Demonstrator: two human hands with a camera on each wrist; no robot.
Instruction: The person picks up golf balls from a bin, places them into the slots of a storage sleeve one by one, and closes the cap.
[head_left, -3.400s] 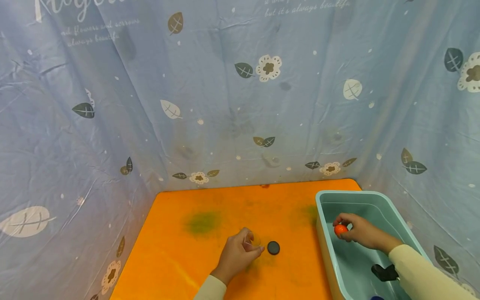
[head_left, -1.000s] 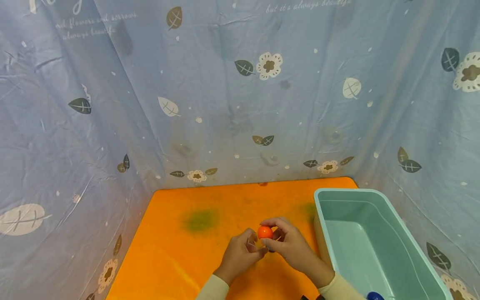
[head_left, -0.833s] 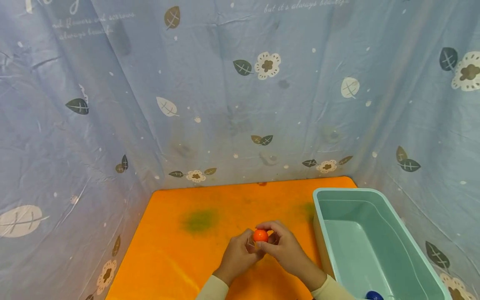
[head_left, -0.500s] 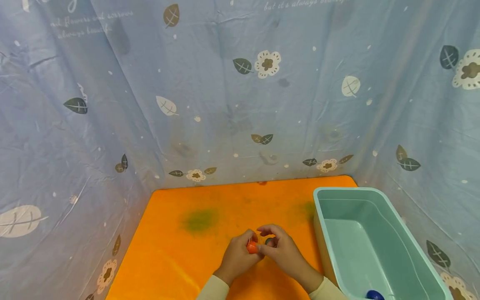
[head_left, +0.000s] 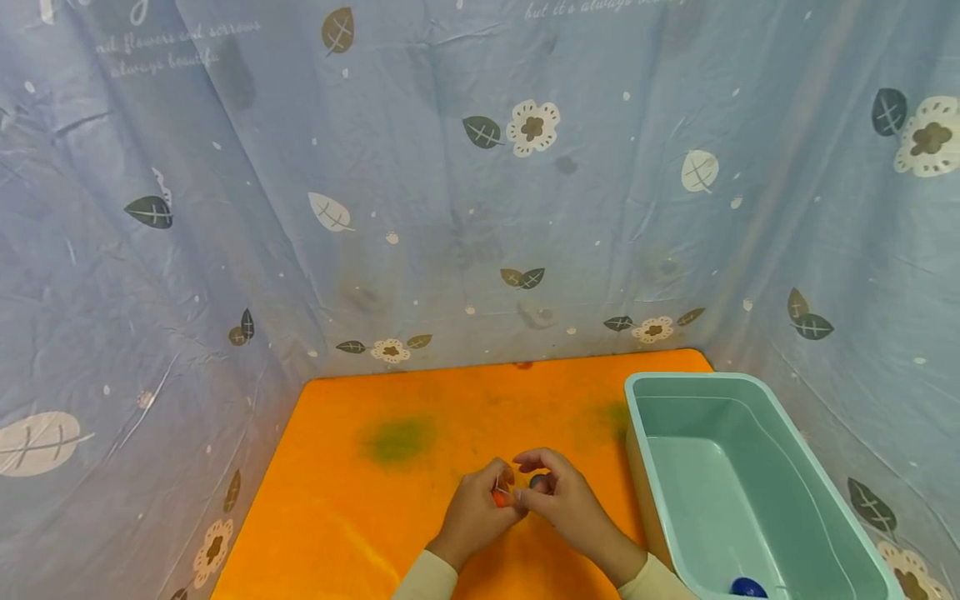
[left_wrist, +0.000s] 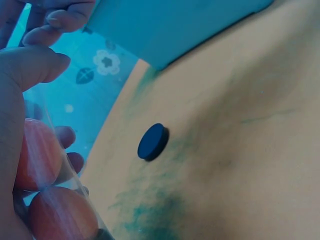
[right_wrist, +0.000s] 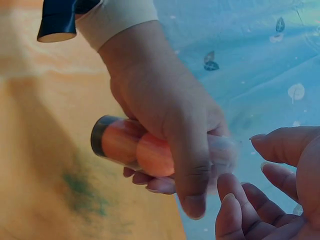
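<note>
My left hand [head_left: 476, 508] grips a clear plastic tube [right_wrist: 125, 145], its fingers wrapped round the side. Inside sit orange balls [left_wrist: 62, 215], two of them showing plainly; a dark cap closes the tube's lower end. Beside the tube's upper end is my right hand [head_left: 570, 504], fingers loosely bent and nothing between them. In the right wrist view its fingertips [right_wrist: 230, 210] come close to the left thumb. A round black lid [left_wrist: 153, 142] lies on the orange table, partly hidden behind the right fingers in the head view.
A pale green plastic tub [head_left: 647, 467] stands at the right of the orange table [head_left: 337, 467], with a dark blue object [head_left: 747, 587] inside near its front. Blue patterned curtain [head_left: 450, 208] encloses the back and sides.
My right hand has carried an orange ball from the tub to the tube, and let it go at the opening. The ball has sunk down into the tube. The left hand has stayed nearly in place.
</note>
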